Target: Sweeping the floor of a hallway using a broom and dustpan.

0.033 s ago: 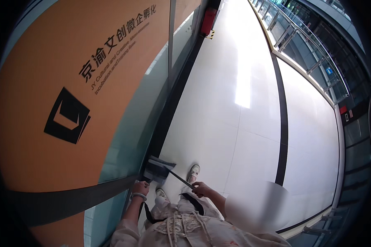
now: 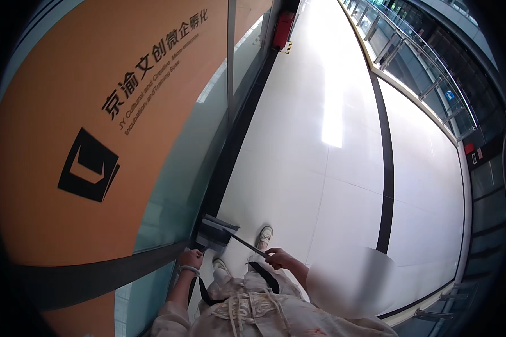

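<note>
My right hand (image 2: 279,259) is closed round the dark stick of a broom (image 2: 247,244), which slants away to the left. The broom's head meets a grey dustpan (image 2: 212,233) standing by the foot of the wall; the two overlap, so their exact contact is unclear. My left hand (image 2: 191,258) is closed beside the wall, just behind the dustpan, round what looks like its handle. A pale bracelet (image 2: 189,270) circles my left wrist. My two light shoes (image 2: 265,233) stand close to the dustpan.
An orange and glass wall (image 2: 169,208) with dark lettering runs along my left. Farther on, a red box (image 2: 283,31) stands by it. Glossy white floor (image 2: 303,140) with a dark stripe (image 2: 385,185) stretches ahead. A glass and metal railing (image 2: 416,62) bounds the right.
My right hand and the broom stick have shifted very slightly to the right. The wall sits a touch differently in view; both grips look the same.
</note>
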